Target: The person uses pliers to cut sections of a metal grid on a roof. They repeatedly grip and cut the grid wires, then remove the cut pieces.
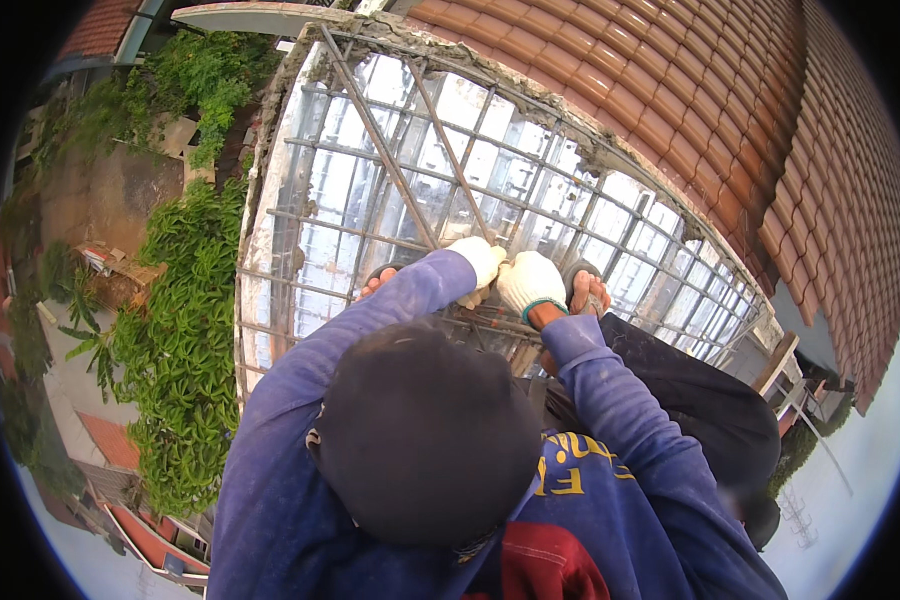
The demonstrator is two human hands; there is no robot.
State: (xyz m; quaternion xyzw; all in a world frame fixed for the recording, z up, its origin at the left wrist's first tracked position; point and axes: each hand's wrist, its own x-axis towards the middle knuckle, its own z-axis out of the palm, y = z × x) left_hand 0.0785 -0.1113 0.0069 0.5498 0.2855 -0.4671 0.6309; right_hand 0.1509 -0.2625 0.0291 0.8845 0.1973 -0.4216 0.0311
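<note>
My left hand (478, 265), in a white knitted glove, is closed low over the steel bar grid (507, 192), where a diagonal bar ends. My right hand (528, 282), also gloved, is closed just beside it at the same spot; what the fingers of either hold is hidden. A bare foot in a sandal (588, 295) rests right of my hands, and toes (372, 284) show behind my left forearm. Under the grid lie shiny, ribbed sheets (600, 223). A dark cap (420, 430) fills the lower middle of the view.
A rough concrete edge (270, 140) borders the grid, with a drop on the left to trees (180, 320), paving and lower red roofs. A tiled roof (670, 90) rises along the top and right. A black-trousered leg (710, 410) is bent at the right.
</note>
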